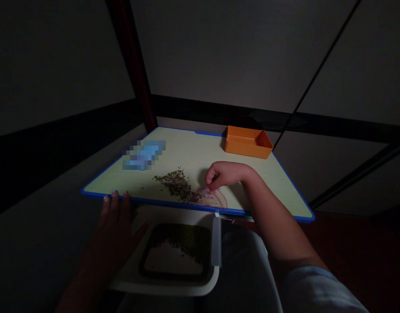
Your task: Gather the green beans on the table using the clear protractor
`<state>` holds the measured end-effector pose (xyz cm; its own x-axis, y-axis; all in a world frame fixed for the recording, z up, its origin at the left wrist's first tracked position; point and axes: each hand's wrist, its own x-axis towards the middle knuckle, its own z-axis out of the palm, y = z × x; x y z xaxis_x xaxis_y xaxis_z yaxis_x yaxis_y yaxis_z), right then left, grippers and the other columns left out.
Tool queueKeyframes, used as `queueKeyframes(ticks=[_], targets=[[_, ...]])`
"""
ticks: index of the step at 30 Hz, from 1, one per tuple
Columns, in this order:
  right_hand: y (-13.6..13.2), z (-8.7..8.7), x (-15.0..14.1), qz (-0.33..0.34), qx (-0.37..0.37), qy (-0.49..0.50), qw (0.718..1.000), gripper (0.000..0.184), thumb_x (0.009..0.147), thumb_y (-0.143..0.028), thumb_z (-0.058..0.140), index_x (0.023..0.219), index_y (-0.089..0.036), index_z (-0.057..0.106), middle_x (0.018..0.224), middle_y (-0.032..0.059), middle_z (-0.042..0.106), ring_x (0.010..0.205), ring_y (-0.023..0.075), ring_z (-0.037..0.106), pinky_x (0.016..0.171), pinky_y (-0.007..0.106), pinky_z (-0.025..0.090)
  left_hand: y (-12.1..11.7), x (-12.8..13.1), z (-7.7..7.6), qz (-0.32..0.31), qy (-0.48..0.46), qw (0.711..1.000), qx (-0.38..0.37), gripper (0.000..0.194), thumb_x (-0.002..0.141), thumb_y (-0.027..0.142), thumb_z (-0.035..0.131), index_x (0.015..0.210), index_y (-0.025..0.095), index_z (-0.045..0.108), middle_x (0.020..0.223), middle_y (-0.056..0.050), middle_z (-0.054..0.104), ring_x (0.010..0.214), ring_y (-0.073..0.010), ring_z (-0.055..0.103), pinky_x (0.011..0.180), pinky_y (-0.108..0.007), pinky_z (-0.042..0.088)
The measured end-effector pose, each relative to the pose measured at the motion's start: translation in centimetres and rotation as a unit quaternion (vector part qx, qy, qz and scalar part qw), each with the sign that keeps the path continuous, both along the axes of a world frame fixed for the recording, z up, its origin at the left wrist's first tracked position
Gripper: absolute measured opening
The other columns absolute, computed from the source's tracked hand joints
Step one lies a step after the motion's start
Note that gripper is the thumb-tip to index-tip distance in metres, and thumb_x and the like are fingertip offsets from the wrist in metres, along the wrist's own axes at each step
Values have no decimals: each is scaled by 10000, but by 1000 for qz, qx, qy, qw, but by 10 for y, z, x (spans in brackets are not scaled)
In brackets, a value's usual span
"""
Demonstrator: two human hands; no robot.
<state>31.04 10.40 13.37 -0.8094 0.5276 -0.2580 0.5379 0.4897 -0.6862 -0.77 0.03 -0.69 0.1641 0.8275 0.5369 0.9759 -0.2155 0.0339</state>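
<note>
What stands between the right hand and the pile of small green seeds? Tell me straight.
Nothing visible does: the right hand is over the pale green board, its fingertips right by the edge of the pile of small green seeds.

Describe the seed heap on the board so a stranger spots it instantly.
A pale green board edged in blue lies before the person. Near its front edge, just left of the right hand, sits a loose streak of small dark green seeds, unlike the solid orange plastic tray behind.
</note>
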Motion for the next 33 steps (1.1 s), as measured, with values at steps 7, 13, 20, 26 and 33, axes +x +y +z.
queueKeyframes(ticks=[7,13,20,26,33], targets=[[1,-1,0,-6,-2,3,1000,175,704,-271,596,622,-117,610,501,-67,457,517,63,382,552,222,282,-1,3,3,9,-15,1000,-17,879,754,554,414,1408,111,29,1518,-247,115,1413,-402,62,1081,-615,279],[0,1,1,0,-22,21,1000,171,697,-264,600,603,-121,600,493,-73,446,504,54,369,546,216,287,-2,3,4,13,-15,1000,-23,878,753,540,425,1411,139,5,1528,-224,106,1414,-398,56,1074,-629,284],[1,2,2,-8,-32,-11,999,116,683,-211,610,619,-118,636,484,-70,481,503,59,392,558,222,306,-1,2,2,10,-13,1000,-20,871,753,538,427,1409,121,36,1528,-226,107,1413,-397,53,1077,-623,282],[2,2,4,-32,-9,-34,999,121,676,-227,625,632,-121,658,489,-62,507,505,67,409,561,225,312,-2,2,2,9,-7,1000,-16,871,760,534,422,1409,114,21,1522,-243,108,1414,-395,42,1088,-614,266],[4,1,5,-55,32,-32,997,123,675,-220,609,618,-121,654,475,-62,492,500,66,385,554,215,292,-2,3,3,10,-11,1000,-23,861,766,547,399,1406,96,42,1518,-254,106,1416,-391,40,1095,-599,261]])
